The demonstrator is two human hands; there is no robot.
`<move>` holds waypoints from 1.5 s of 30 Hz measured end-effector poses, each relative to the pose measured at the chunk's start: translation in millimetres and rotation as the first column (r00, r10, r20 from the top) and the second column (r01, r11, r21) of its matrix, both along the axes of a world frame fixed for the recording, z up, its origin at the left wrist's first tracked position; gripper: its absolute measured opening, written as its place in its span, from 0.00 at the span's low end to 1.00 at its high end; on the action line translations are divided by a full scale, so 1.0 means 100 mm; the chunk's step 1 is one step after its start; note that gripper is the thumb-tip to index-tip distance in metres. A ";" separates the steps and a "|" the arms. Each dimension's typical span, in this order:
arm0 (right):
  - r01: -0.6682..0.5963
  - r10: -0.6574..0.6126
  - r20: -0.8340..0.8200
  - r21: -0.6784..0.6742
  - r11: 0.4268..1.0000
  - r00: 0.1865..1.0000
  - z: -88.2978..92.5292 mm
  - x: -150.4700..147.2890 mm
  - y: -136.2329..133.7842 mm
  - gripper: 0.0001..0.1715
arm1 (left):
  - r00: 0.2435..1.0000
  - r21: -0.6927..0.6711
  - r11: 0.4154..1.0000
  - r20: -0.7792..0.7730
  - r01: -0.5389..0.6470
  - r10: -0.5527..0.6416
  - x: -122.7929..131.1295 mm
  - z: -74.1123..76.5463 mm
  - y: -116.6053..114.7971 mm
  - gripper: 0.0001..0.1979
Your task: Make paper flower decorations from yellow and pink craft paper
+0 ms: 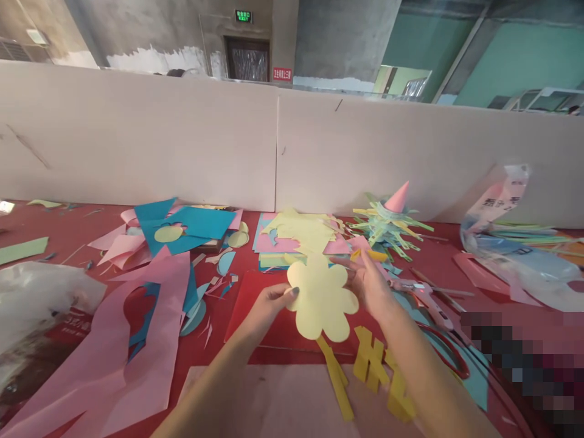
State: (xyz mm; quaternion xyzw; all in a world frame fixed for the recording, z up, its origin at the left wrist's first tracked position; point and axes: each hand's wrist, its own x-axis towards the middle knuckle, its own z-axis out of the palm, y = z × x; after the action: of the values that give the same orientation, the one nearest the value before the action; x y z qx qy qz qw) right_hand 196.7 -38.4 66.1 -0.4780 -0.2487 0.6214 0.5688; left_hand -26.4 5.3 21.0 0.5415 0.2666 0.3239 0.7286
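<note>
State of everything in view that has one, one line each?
Yellow paper flower: cut out, held up
Left hand: pinching the flower's left edge
Right hand: open at its right edge, contact unclear
Glue gun: lying down, red light showing
Pink cone: point up
Pink sheet: cut, large gap
Exit sign: lit

The green sign (243,16) above the door (249,59) reads "EXIT" beneath Chinese characters. The red sign (281,74) beside the door carries white Chinese characters, "卫生间请上三楼". Lettering on the left bag (55,286) and right wrapper (502,198) is too blurred to read fully.
</note>
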 end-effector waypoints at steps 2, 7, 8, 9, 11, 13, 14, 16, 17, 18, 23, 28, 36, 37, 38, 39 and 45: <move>-0.010 0.010 -0.047 0.005 1.000 0.999 0.00 -0.06 -0.15 0.33 | 0.999 -0.011 1.000 -0.031 -0.024 0.024 0.00 0.01 0.01 0.17; 0.013 -0.021 0.100 0.086 0.996 0.995 -0.27 -0.31 -0.29 0.18 | 0.994 -0.031 0.997 -0.094 -0.066 0.063 0.04 0.02 0.00 0.18; -0.005 -0.005 0.111 0.092 0.996 0.994 -0.32 -0.35 -0.30 0.17 | 0.992 -0.032 0.996 -0.100 -0.081 0.077 0.04 0.02 0.00 0.18; -0.027 0.017 0.103 0.096 0.995 0.994 -0.37 -0.39 -0.30 0.17 | 0.990 -0.033 0.995 -0.105 -0.099 0.095 0.05 0.02 0.00 0.18; -0.063 0.057 0.057 0.106 0.992 0.997 -0.42 -0.42 -0.30 0.17 | 0.986 -0.036 0.991 -0.111 -0.132 0.127 0.06 0.02 0.00 0.19; -0.080 0.079 0.007 0.110 0.991 0.997 -0.44 -0.42 -0.30 0.17 | 0.982 -0.031 0.988 -0.117 -0.152 0.148 0.06 0.03 0.00 0.19; -0.082 0.083 -0.005 0.104 0.991 0.997 -0.44 -0.41 -0.30 0.17 | 0.981 -0.020 0.987 -0.121 -0.158 0.154 0.06 0.02 -0.01 0.19; -0.099 0.101 -0.014 0.085 0.991 0.995 -0.43 -0.39 -0.30 0.16 | 0.979 0.012 0.987 -0.131 -0.158 0.158 0.06 0.02 -0.01 0.19; -0.116 0.117 -0.017 0.075 0.990 0.993 -0.42 -0.39 -0.31 0.16 | 0.978 0.026 0.988 -0.137 -0.154 0.156 0.06 0.02 -0.01 0.19; -0.136 0.137 -0.020 0.068 0.988 0.990 -0.41 -0.39 -0.31 0.16 | 0.978 0.035 0.988 -0.145 -0.148 0.151 0.05 0.01 -0.02 0.19; -0.205 0.207 -0.031 0.054 0.977 0.978 -0.40 -0.41 -0.34 0.17 | 0.970 0.050 0.992 -0.211 -0.117 0.125 0.07 0.01 -0.03 0.19; -0.231 0.232 -0.004 0.074 0.970 0.973 -0.43 -0.38 -0.36 0.17 | 0.973 0.009 0.995 -0.206 -0.100 0.100 0.06 0.01 -0.03 0.18; -0.133 0.136 -0.017 0.116 0.984 0.991 -0.44 -0.35 -0.35 0.14 | 0.992 -0.241 0.962 -0.022 -0.128 0.126 0.07 0.11 -0.08 0.15; -0.132 0.135 -0.021 0.121 0.984 0.991 -0.45 -0.34 -0.35 0.14 | 0.991 -0.243 0.961 -0.026 -0.135 0.132 0.07 0.12 -0.09 0.15; -0.130 0.134 -0.024 0.130 0.983 0.991 -0.45 -0.34 -0.34 0.13 | 0.990 -0.240 0.961 -0.028 -0.138 0.136 0.07 0.13 -0.09 0.15; -0.128 0.133 -0.029 0.141 0.982 0.991 -0.46 -0.33 -0.34 0.13 | 0.990 -0.235 0.962 -0.026 -0.139 0.136 0.07 0.14 -0.09 0.15; -0.093 0.101 -0.045 0.151 0.984 0.994 -0.45 -0.33 -0.35 0.15 | 0.992 -0.232 0.965 0.003 -0.121 0.125 0.04 0.09 -0.07 0.16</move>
State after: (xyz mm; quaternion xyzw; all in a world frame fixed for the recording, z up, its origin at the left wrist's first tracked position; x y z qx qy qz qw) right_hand 163.9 -73.7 21.5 -0.4051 -0.3022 0.6404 0.5783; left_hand -22.7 -1.6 29.8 0.4326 0.3294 0.3401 0.7673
